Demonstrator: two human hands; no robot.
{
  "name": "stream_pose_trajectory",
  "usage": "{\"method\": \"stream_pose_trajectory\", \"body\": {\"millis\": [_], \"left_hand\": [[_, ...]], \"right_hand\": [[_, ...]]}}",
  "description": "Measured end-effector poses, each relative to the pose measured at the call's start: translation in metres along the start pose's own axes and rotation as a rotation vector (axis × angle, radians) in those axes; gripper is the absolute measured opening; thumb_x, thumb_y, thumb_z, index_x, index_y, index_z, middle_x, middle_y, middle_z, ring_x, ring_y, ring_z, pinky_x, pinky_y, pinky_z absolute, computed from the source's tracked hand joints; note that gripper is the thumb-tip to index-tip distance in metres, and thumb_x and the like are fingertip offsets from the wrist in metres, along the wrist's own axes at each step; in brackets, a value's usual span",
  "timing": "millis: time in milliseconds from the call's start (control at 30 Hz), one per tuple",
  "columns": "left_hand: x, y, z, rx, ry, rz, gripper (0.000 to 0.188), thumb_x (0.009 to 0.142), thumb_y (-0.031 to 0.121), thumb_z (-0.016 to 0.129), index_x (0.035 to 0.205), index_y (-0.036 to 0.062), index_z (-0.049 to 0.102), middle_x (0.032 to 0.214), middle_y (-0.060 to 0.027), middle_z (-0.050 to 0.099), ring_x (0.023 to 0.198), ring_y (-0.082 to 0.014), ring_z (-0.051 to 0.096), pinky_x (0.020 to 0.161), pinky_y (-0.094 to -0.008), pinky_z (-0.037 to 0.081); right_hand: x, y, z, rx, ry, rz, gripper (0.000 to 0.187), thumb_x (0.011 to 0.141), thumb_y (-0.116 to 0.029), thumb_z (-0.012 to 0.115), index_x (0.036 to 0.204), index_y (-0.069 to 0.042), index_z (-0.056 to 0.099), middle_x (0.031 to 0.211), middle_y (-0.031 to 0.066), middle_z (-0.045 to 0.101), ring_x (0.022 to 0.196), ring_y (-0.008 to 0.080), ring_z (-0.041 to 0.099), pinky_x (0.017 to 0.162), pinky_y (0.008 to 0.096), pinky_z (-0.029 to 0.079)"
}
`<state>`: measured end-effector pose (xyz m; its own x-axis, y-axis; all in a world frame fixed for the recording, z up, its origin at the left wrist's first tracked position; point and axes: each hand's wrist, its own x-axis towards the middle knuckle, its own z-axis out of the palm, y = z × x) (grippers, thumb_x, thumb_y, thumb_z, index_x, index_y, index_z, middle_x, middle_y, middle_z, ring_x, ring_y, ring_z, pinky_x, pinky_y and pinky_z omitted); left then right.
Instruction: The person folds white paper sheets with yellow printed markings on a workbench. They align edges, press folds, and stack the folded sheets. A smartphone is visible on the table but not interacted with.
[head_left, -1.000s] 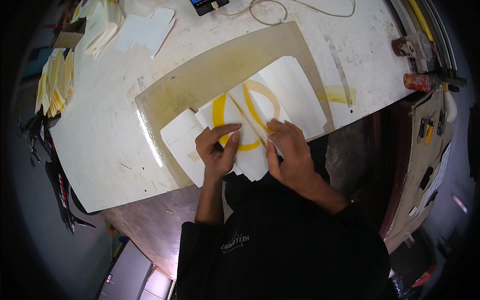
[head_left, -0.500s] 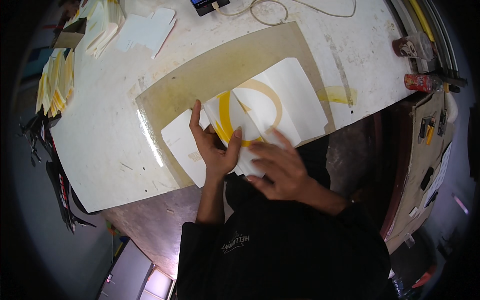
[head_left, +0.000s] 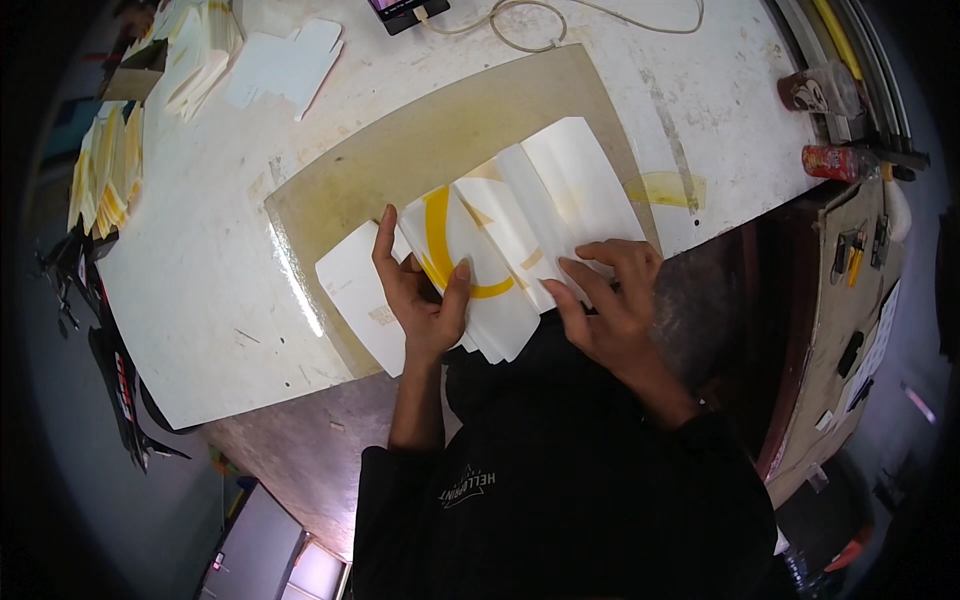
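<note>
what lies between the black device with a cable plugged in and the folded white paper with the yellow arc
In the head view, a stretch of white tabletop, then part of the flat beige sheet under the folded white paper.

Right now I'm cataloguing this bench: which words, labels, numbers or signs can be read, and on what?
Black shirt: pale lettering, legible; I won't copy it.
Bottle: red label, too small to read.
Paper's left flap: tan print, too small.
Black object, far left: marking unreadable.
Cup: pale design, unreadable.

There are two grips (head_left: 424, 310) (head_left: 612, 315), one cup (head_left: 806, 92), one bottle (head_left: 832, 162).
</note>
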<state>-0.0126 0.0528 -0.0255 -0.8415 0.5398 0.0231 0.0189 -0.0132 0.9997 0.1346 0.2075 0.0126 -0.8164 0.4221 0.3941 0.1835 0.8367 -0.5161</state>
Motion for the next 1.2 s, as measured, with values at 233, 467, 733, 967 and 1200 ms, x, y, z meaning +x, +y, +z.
{"method": "stream_pose_trajectory", "body": {"millis": [233, 467, 733, 967, 1200], "left_hand": [[0.000, 0.001, -0.001, -0.002, 0.005, 0.003, 0.087, 0.085, -0.007, 0.062, 0.156, -0.0009, 0.011, 0.118, -0.0241, 0.062, 0.098, -0.0219, 0.067, 0.088, -0.0315, 0.053], [-0.001, 0.000, -0.001, -0.015, 0.009, -0.003, 0.087, 0.085, -0.006, 0.062, 0.155, -0.0009, 0.011, 0.119, -0.0243, 0.062, 0.098, -0.0227, 0.067, 0.089, -0.0322, 0.054], [-0.001, -0.003, -0.002, -0.003, 0.008, 0.028, 0.087, 0.085, -0.005, 0.062, 0.155, -0.0013, 0.012, 0.119, -0.0240, 0.061, 0.098, -0.0226, 0.067, 0.089, -0.0318, 0.054], [-0.001, -0.002, -0.002, -0.020, 0.006, 0.018, 0.087, 0.085, -0.006, 0.063, 0.156, -0.0007, 0.012, 0.116, -0.0243, 0.063, 0.096, -0.0225, 0.068, 0.088, -0.0318, 0.054], [-0.003, -0.004, -0.002, -0.024, 0.014, 0.058, 0.085, 0.086, -0.006, 0.064, 0.155, -0.0001, 0.014, 0.115, -0.0250, 0.063, 0.097, -0.0235, 0.068, 0.087, -0.0334, 0.055]], "right_hand": [[-0.002, 0.003, 0.012, -0.094, 0.217, 0.132, 0.029, 0.078, -0.002, 0.079, 0.105, 0.000, 0.068, 0.090, 0.0093, 0.067, 0.080, 0.0243, 0.063, 0.083, 0.0400, 0.041], [-0.004, 0.015, 0.005, -0.086, 0.238, 0.142, 0.029, 0.075, 0.008, 0.076, 0.102, 0.000, 0.068, 0.085, 0.0075, 0.070, 0.077, 0.0221, 0.067, 0.083, 0.0397, 0.041], [-0.003, 0.004, 0.001, -0.181, 0.108, 0.047, 0.016, 0.082, -0.019, 0.078, 0.095, -0.011, 0.074, 0.133, 0.0141, 0.058, 0.128, 0.0360, 0.044, 0.101, 0.0500, 0.029], [-0.012, -0.006, 0.004, -0.123, -0.112, 0.163, 0.026, 0.091, -0.034, 0.067, 0.095, -0.009, 0.074, 0.150, 0.0234, 0.042, 0.139, 0.0419, 0.028, 0.109, 0.0631, 0.013], [-0.010, 0.000, 0.016, -0.273, -0.062, 0.290, 0.021, 0.087, -0.026, 0.073, 0.087, -0.005, 0.067, 0.157, 0.0281, 0.027, 0.145, 0.0505, 0.016, 0.104, 0.0771, 0.008]]}}
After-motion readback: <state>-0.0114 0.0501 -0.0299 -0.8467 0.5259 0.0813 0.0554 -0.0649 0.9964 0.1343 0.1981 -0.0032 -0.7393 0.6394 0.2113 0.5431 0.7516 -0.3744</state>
